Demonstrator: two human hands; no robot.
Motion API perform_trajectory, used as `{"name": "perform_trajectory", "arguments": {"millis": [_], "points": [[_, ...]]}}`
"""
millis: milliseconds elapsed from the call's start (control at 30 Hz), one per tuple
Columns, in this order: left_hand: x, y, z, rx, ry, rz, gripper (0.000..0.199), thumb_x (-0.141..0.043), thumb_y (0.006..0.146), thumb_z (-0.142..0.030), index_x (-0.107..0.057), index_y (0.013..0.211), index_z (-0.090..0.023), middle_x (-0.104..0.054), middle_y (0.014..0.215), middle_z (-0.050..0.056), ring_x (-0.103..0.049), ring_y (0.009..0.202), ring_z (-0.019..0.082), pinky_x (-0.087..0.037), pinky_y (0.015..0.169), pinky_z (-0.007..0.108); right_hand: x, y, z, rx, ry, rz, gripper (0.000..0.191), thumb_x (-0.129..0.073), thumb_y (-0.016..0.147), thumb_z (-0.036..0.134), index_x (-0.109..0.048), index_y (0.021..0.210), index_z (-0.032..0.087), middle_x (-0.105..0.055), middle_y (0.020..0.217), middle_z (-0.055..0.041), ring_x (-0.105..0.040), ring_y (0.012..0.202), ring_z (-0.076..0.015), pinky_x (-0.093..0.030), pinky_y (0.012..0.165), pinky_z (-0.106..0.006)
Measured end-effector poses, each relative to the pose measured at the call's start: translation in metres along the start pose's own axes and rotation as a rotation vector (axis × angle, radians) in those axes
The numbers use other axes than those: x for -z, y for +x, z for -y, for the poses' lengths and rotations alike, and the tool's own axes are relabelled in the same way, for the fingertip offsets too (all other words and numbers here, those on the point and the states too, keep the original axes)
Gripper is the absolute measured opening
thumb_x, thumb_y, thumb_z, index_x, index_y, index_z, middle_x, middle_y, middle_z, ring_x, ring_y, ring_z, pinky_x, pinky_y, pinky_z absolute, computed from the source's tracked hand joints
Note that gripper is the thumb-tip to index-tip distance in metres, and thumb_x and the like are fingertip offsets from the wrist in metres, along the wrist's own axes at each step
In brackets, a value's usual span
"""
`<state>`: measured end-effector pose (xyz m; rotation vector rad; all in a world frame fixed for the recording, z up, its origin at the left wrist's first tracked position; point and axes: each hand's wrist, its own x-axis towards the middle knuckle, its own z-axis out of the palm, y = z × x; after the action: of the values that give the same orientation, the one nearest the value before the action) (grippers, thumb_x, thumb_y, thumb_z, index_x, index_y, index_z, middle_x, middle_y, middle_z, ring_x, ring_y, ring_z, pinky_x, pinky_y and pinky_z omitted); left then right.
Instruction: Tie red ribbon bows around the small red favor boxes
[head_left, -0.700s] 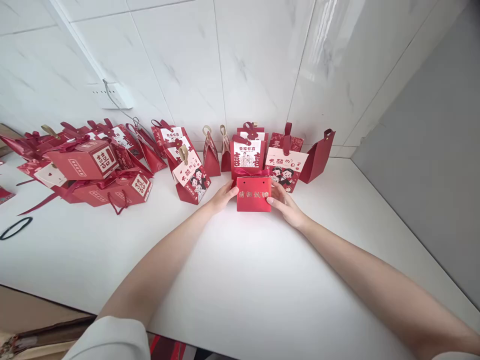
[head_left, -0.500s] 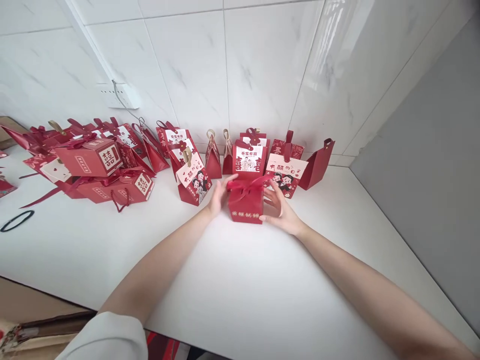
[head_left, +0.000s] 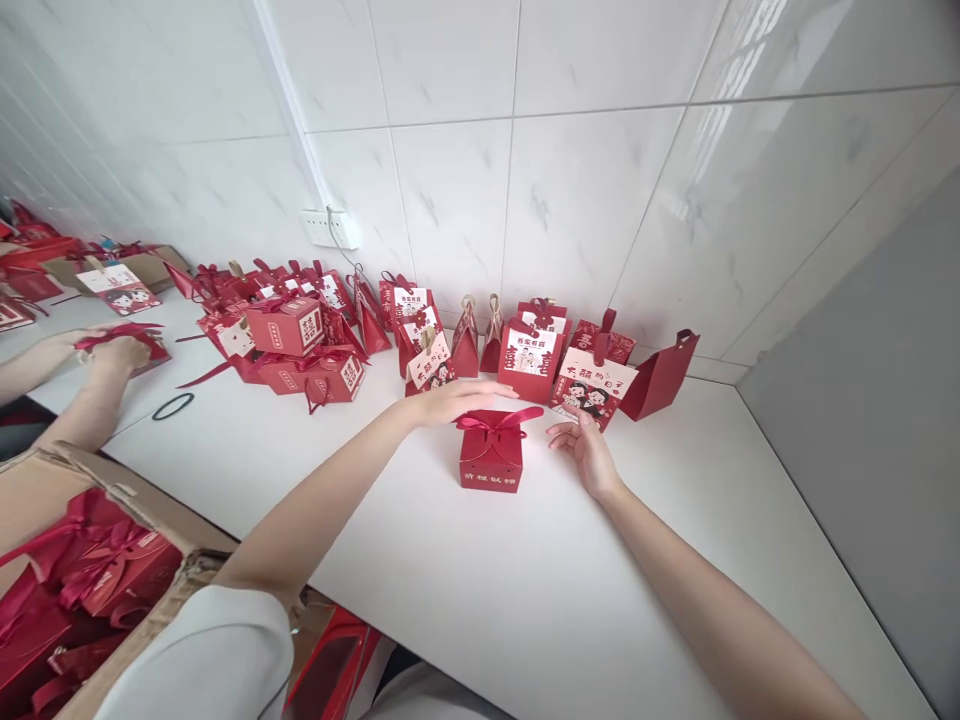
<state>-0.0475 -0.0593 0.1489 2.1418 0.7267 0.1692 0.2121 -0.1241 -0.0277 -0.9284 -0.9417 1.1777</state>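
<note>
Left grip [head_left: 450, 403] is flat and empty, right by the back of the red box [head_left: 490, 462]; can't tell if it touches the bow [head_left: 493, 428], which runs left-right. Right grip [head_left: 581, 448]: empty, loosely curled, farther off to the right. Box sits upright on the bench [head_left: 525, 590] between them, gold 前程似锦 facing the wearer. Bag [head_left: 530, 362] behind says 吾家有喜.

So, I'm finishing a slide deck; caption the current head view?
Red box on a white table, left hand near its bow, right hand open beside it, more boxes behind.

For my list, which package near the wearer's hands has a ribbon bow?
The red box with gold characters, standing in front; the packages behind it have upright loops instead.
</note>
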Motion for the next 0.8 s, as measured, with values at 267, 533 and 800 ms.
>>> {"name": "perform_trajectory", "arguments": {"millis": [267, 533, 800], "points": [[0.024, -0.025, -0.045, 0.350, 0.377, -0.123, 0.082, -0.028, 0.083, -0.078, -0.032, 0.149, -0.029, -0.048, 0.147, 0.008, -0.051, 0.129, 0.032, -0.039, 0.103, 0.042, -0.001, -0.002, -0.001, 0.003, -0.014, 0.012, 0.050, -0.044, 0.095, 0.063, -0.051, 0.123, 0.023, -0.067, 0.087, -0.0039, -0.061, 0.071, -0.0185, -0.047, 0.077, -0.034], [-0.068, -0.036, -0.066, 0.306, 0.687, -0.104, 0.123, -0.051, 0.062, -0.086, -0.021, 0.152, -0.007, -0.052, 0.133, 0.028, -0.045, 0.127, 0.043, -0.015, 0.112, 0.064, 0.003, -0.005, -0.002, -0.016, -0.032, 0.048, 0.045, -0.047, 0.095, 0.059, -0.051, 0.122, 0.024, -0.067, 0.088, -0.0035, -0.061, 0.072, -0.0187, -0.047, 0.078, -0.034], [-0.086, -0.055, -0.044, 0.328, 0.637, -0.204, 0.115, -0.072, 0.060, -0.056, -0.023, 0.150, -0.005, -0.057, 0.118, 0.026, -0.055, 0.111, 0.040, -0.018, 0.111, 0.063, 0.014, -0.013, -0.002, -0.074, -0.040, 0.032, 0.045, -0.059, 0.089, 0.058, -0.055, 0.118, 0.025, -0.069, 0.086, -0.0042, -0.061, 0.070, -0.0189, -0.047, 0.074, -0.033]]}}
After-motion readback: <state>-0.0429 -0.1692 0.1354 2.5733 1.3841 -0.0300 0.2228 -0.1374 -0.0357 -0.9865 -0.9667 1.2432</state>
